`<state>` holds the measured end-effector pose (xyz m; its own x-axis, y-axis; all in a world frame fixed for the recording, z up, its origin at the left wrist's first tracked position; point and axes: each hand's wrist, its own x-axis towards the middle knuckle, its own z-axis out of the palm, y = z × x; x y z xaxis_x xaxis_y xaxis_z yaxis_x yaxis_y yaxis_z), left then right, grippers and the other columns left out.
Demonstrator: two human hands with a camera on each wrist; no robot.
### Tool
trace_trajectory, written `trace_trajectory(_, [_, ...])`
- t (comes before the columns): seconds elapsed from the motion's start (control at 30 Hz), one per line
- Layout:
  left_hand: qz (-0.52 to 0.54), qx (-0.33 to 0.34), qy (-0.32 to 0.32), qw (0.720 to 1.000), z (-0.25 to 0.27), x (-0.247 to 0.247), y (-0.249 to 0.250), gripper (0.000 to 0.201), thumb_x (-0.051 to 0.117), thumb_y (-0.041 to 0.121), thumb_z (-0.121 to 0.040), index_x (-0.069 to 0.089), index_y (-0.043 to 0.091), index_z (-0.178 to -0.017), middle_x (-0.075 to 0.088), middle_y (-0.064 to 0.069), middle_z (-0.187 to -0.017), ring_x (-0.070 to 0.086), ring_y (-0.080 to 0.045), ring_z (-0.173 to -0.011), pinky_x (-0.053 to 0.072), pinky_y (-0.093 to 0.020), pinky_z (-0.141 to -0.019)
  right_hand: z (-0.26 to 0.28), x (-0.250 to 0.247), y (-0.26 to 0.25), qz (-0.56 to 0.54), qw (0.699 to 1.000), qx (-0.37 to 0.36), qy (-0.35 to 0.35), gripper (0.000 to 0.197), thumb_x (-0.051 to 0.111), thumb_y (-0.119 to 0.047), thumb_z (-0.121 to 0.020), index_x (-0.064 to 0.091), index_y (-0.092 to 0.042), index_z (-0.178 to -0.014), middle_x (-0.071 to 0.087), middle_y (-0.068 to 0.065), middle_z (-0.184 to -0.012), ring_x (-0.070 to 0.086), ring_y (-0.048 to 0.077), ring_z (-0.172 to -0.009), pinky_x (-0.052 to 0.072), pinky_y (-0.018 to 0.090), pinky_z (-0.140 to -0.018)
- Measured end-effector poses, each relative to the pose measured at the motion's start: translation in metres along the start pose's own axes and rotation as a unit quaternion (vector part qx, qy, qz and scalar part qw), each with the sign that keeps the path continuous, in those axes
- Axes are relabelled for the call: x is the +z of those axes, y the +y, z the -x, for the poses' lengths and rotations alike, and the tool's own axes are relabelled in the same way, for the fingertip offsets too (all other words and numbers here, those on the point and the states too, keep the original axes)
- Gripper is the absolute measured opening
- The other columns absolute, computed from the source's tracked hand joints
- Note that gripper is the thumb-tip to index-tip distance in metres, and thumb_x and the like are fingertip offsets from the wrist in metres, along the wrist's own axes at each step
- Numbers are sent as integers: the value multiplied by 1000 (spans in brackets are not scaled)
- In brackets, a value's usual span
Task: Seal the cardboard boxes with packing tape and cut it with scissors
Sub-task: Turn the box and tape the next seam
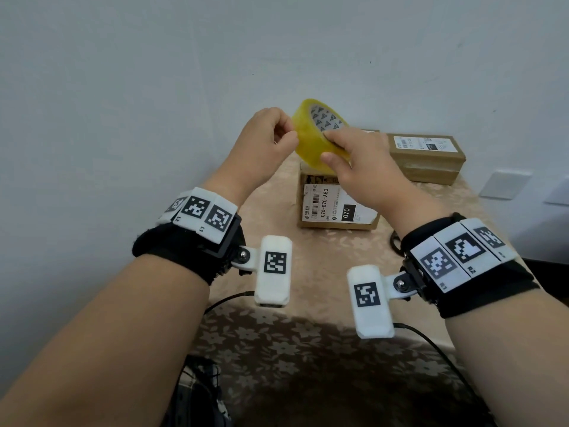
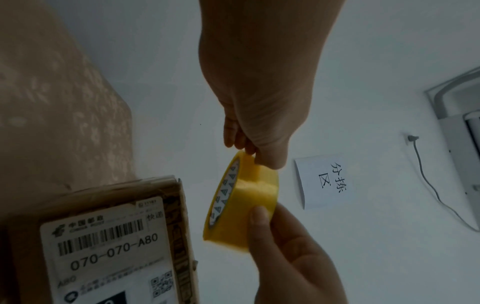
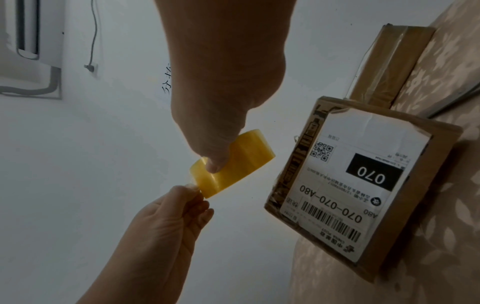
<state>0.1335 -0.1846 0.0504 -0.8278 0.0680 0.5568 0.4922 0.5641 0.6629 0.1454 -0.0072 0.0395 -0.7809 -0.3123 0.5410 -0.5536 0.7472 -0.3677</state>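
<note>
A yellow packing tape roll (image 1: 311, 140) is held in the air over a cardboard box (image 1: 335, 208) that carries a white shipping label. My right hand (image 1: 329, 146) grips the roll, with the thumb on its outer face and fingers through the core. At the roll's left rim, my left hand (image 1: 288, 135) pinches the tape's edge between thumb and fingertips. In the left wrist view the tape roll (image 2: 249, 197) hangs between both hands, beside the labelled box (image 2: 103, 236). The right wrist view shows the same pinch at the edge of the tape roll (image 3: 233, 168).
A second, longer cardboard box (image 1: 426, 155) lies at the back right against the white wall. A dark loop (image 1: 395, 241) shows on the floral tablecloth (image 1: 277, 340) beside my right wrist, mostly hidden. A paper sign (image 2: 324, 181) hangs on the wall.
</note>
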Motion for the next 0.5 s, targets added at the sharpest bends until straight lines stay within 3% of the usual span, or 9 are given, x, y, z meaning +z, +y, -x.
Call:
trace_trajectory(0.13, [-30, 33, 34, 998, 2, 5, 0, 8, 53, 6, -84, 50, 13, -81, 44, 9, -80, 42, -1, -69, 35, -9, -65, -2, -3, -5, 40, 999, -5, 7, 24, 47, -24, -99, 58, -20, -120, 56, -7, -109, 51, 18, -100, 18, 29, -91])
trace_trajectory(0.2, [-6, 25, 38, 999, 3, 7, 1, 4, 53, 6, -84, 51, 10, -82, 51, 3, -80, 43, -4, -66, 36, -15, -63, -3, -6, -6, 59, 998, -3, 15, 24, 46, -24, -99, 58, -18, -119, 54, -8, -107, 50, 17, -102, 18, 30, -87])
trace_trajectory(0.27, [33, 3, 34, 999, 4, 8, 2, 1, 54, 6, -85, 54, 7, -85, 60, -9, -84, 52, -15, -69, 43, -24, -63, -4, -7, -6, 70, 997, 4, 18, 25, 43, -26, -100, 58, -17, -118, 48, -10, -101, 49, 17, -102, 17, 29, -84])
trace_trajectory(0.33, [86, -33, 34, 995, 4, 7, 3, 5, 56, 5, -85, 54, 10, -86, 63, -14, -89, 60, -24, -78, 50, -30, -74, -5, -9, -5, 78, 997, 0, 13, 28, 41, -28, -100, 58, -17, -120, 49, -7, -101, 49, 17, -104, 16, 29, -84])
trace_trajectory(0.4, [156, -78, 22, 984, 2, 5, 5, 13, 61, 9, -85, 52, 14, -94, 63, -11, -91, 63, -20, -79, 54, -34, -80, -5, -10, -5, 82, 996, -13, 12, 28, 41, -28, -101, 58, -17, -120, 54, -4, -107, 48, 17, -106, 17, 28, -85])
trace_trajectory(0.5, [199, -124, -21, 972, 0, 3, 6, 20, 65, 19, -88, 54, 12, -103, 62, -4, -86, 62, -12, -74, 53, -24, -73, -4, -12, -4, 75, 996, -30, 23, 25, 45, -31, -99, 62, -17, -111, 57, -4, -103, 50, 17, -100, 16, 27, -81])
